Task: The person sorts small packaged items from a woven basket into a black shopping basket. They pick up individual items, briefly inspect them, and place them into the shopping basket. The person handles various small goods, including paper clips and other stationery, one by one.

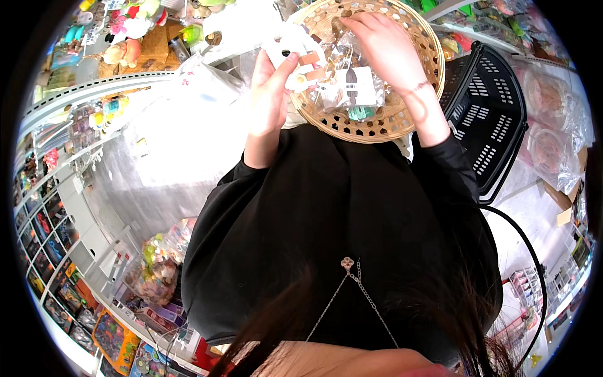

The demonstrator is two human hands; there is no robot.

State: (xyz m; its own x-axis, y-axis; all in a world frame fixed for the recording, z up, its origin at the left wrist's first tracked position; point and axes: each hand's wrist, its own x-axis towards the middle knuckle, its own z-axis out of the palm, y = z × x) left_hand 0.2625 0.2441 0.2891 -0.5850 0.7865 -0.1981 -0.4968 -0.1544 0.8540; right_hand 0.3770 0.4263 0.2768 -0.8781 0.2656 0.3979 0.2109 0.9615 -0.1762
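Observation:
A round woven basket (428, 52) lies before me, holding several small items in clear plastic bags. My left hand (271, 89) is at the basket's left edge, its thumb and fingers closed on white cards (301, 54) that carry small tan and yellow pieces. Over the basket's right part, my right hand (388, 52) reaches in with bent fingers; whether its fingertips hold anything cannot be made out. Beneath it lies a clear bag with a white card and a dark braided item (351, 87). A green item (362, 112) shows at the near side of the basket.
A black plastic shopping basket (490, 113) stands right of the woven one. Beyond it are clear-wrapped packages (546, 146). Shelves and a wire grid rack (47, 235) with packaged goods run along the left. A bag of plush-like items (158, 278) sits at the lower left.

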